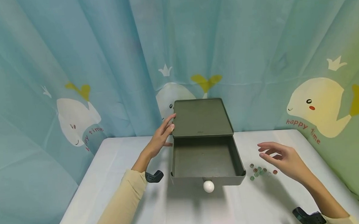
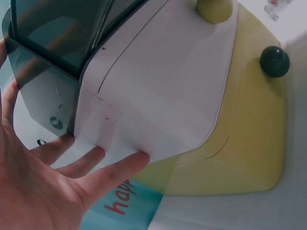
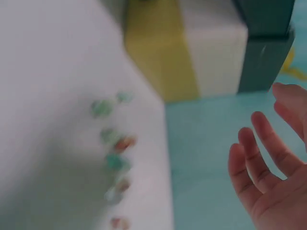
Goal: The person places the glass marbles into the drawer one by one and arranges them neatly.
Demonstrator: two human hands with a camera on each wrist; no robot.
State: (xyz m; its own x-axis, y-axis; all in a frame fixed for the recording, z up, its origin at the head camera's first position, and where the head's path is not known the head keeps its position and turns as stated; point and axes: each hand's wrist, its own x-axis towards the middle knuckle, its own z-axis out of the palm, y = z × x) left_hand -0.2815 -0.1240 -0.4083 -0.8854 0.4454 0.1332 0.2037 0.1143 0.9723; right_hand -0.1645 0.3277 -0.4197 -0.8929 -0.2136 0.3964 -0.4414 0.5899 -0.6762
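Observation:
A dark green drawer (image 1: 202,157) is pulled out of its cabinet, with a white round knob (image 1: 208,186) at its front. My left hand (image 1: 156,143) rests its spread fingertips on the cabinet's left side; in the left wrist view they touch the white section (image 2: 158,91). Above the table's right part hovers my right hand (image 1: 285,159), fingers loosely bent, holding nothing. Small round glass beads (image 1: 256,174), greenish and reddish, lie just left of and below it. In the right wrist view the beads (image 3: 115,162) look blurred.
Under the white section sits a yellow section (image 2: 254,129) with a dark knob (image 2: 275,61). The cabinet's flat green top (image 1: 202,117) is at the back. A blue curtain (image 1: 249,55) with whale prints hangs behind the white table (image 1: 141,207).

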